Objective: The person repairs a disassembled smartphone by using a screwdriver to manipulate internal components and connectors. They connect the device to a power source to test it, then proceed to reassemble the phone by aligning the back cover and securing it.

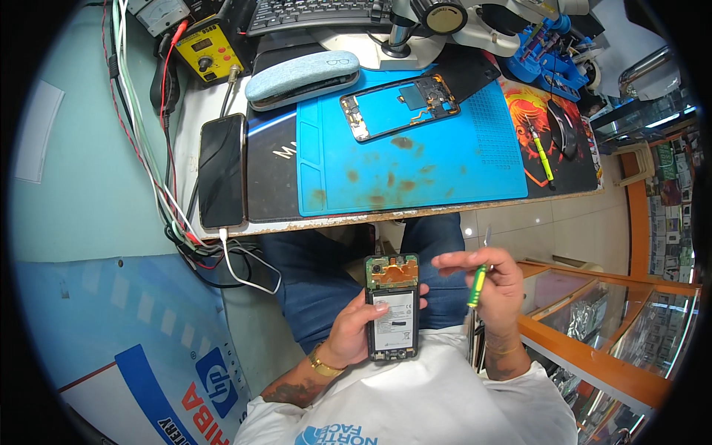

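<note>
My left hand grips an opened phone upright near my lap, its thumb over the battery and fingertips round the right edge; a copper-coloured board and camera show at the top. To the right, my right hand holds a green-and-yellow screwdriver, fingers bent, a short way from the phone. On the blue silicone mat lies a detached phone frame, with a dark panel partly under it.
Left on the desk are a black phone with a white cable, a glasses case and a yellow station. A keyboard, microscope stand, blue organiser, tweezers-like yellow tool and mouse surround the mat. Glass cabinets stand right.
</note>
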A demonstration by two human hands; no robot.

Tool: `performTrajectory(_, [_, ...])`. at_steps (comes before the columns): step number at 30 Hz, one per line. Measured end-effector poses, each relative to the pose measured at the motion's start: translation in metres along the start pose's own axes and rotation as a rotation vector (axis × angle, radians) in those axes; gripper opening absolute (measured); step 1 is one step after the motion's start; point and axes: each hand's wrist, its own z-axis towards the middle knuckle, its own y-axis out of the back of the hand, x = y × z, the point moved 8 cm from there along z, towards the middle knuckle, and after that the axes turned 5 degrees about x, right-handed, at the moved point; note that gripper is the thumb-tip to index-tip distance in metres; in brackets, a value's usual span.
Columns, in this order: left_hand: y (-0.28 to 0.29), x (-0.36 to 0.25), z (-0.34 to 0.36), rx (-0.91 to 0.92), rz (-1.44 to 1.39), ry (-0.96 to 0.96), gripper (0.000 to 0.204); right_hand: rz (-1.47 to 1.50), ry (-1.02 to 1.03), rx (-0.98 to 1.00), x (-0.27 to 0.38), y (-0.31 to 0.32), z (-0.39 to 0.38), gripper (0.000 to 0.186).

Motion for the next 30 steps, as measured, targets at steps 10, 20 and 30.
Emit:
performTrajectory(10, [0.006,0.007,-0.006,-0.037,0.018,0.037,0.061,-0.501,0.05,0.022,-0.005,-0.008,0.0,0.018])
performTrajectory(20, [0.004,0.008,-0.008,-0.04,0.017,0.031,0.06,-0.651,0.183,0.026,-0.001,-0.018,0.004,0.013])
performTrajectory(30, [0.009,0.014,-0.01,-0.066,0.074,0.042,0.058,-0.784,0.199,0.049,0.002,-0.031,0.006,0.014])
